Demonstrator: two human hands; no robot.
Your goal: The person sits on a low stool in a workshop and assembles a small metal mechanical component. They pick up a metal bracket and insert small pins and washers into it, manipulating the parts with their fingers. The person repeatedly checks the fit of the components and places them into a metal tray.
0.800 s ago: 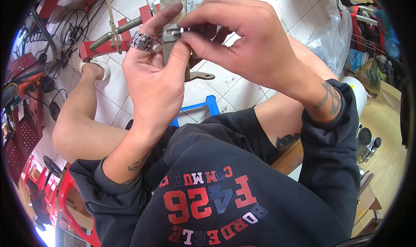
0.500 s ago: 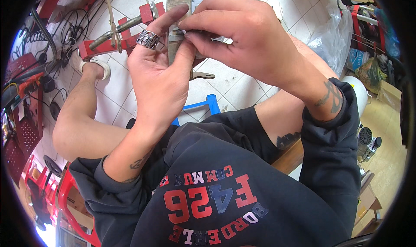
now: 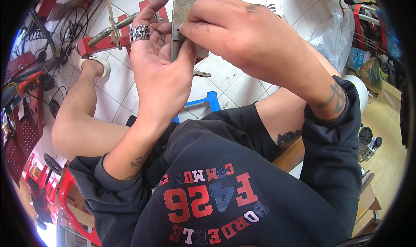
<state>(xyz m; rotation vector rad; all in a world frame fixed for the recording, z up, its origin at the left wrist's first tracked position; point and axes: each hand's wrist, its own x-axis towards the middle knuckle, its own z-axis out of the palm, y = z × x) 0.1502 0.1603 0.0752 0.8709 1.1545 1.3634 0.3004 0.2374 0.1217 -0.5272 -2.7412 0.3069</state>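
A worn, greyish-tan metal bracket (image 3: 180, 14) stands upright in front of me. My left hand (image 3: 162, 67) wears a wide silver ring and cradles the bracket's lower part, thumb at its right side. Its index finger points up, away from the metal, and the other fingers curl partly behind. My right hand (image 3: 249, 39) has thumb and index finger pinched together at the bracket's face, beside a small slotted plate (image 3: 176, 32). Whatever those fingertips grip is hidden. A flat metal tab (image 3: 202, 74) with a hole sticks out below the bracket.
To the left is a red metal frame (image 3: 89, 47) with a threaded rod (image 3: 102, 35) and a cord tied round it. A blue stool (image 3: 212, 102) stands below my hands. Black cables (image 3: 71, 28) lie at far left, a clear plastic bag (image 3: 331, 41) at right.
My left index finger has lifted off the bracket and the hand has opened somewhat. My right fingers have rolled over, now covering the small dark piece that showed between them.
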